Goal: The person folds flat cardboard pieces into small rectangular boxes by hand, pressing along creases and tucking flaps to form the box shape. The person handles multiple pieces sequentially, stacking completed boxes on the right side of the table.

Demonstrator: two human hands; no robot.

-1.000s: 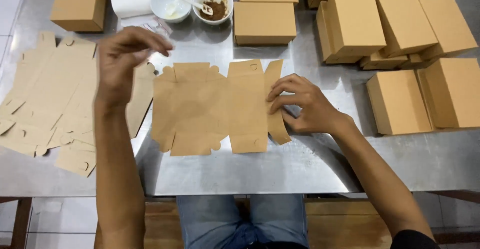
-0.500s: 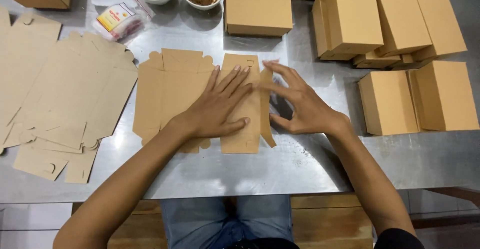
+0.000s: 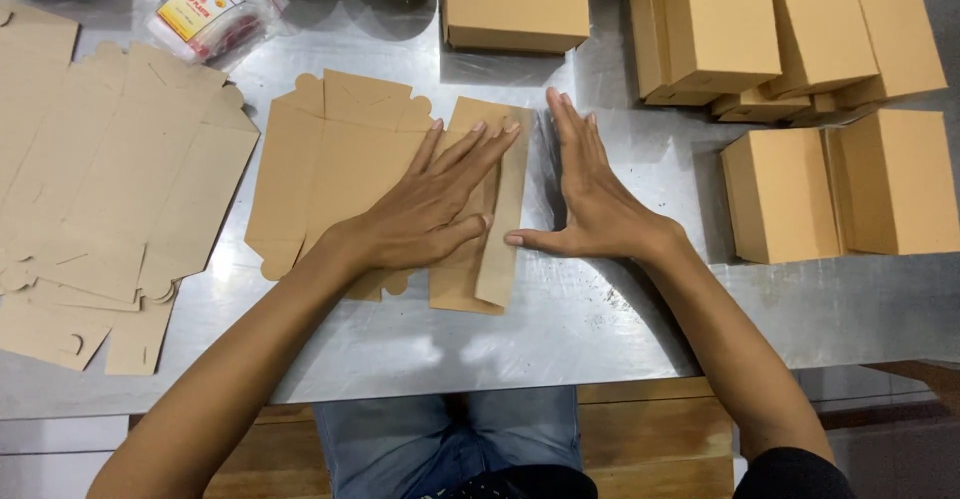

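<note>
A stack of flat cardboard blanks [image 3: 100,189] lies at the left of the steel table [image 3: 600,329]. At centre, the left hand [image 3: 425,209] presses open-palmed on a flat brown box blank [image 3: 330,159]. The right hand [image 3: 590,189], fingers straight, stands against its folded side flap [image 3: 505,219]. Assembled boxes [image 3: 830,189] sit right.

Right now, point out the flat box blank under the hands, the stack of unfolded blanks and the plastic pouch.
flat box blank [image 3: 310,159], head view, bare left panel.
stack of unfolded blanks [image 3: 110,199], head view, middle of top sheet.
plastic pouch [image 3: 205,14], head view, middle of its label.
</note>
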